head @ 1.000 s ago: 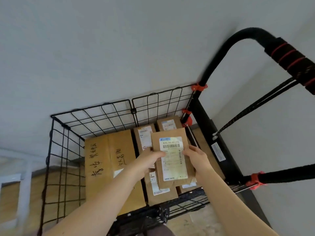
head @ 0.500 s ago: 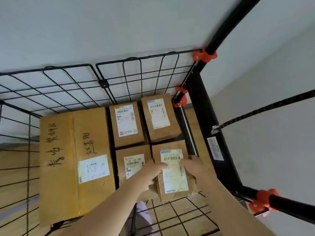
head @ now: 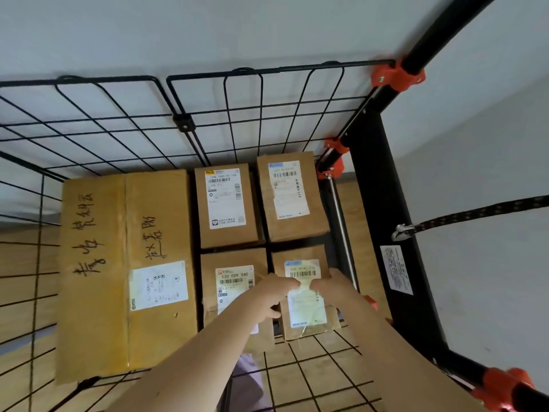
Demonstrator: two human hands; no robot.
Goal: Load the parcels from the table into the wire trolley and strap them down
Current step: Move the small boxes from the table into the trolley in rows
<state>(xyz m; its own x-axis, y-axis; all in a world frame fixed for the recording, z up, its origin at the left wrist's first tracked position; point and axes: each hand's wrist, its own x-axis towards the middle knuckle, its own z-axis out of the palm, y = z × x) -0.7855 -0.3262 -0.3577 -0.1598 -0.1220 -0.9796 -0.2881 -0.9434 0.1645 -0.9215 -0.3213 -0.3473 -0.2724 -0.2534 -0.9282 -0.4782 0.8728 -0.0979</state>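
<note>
A pale wall (head: 267, 31) is filling the background, and a wood floor (head: 23, 263) is showing through the mesh of the trolley (head: 267, 68). Inside, on the left, a big box (head: 124, 263) with handwriting and a white label is lying flat. Right of it, four parcels are forming a two-by-two block. The far-left parcel (head: 227, 206) and far-right parcel (head: 292, 197) are sitting against the far mesh. The near-left parcel (head: 231, 281) is lying just beside the big box.

The left hand (head: 274, 292) is grasping the left edge of the near-right parcel (head: 307, 310), thumb on its label and fingers curling under. The right hand (head: 331, 285) is grasping its right edge. This parcel is lying label up in the trolley's near right corner, just beside the near-left parcel.

Further right, a black post (head: 383, 203) is carrying orange clamps (head: 398, 75) and a white sticker (head: 396, 269). A strap (head: 475, 214) is stretching rightward from its hook (head: 399, 232) at the post.
</note>
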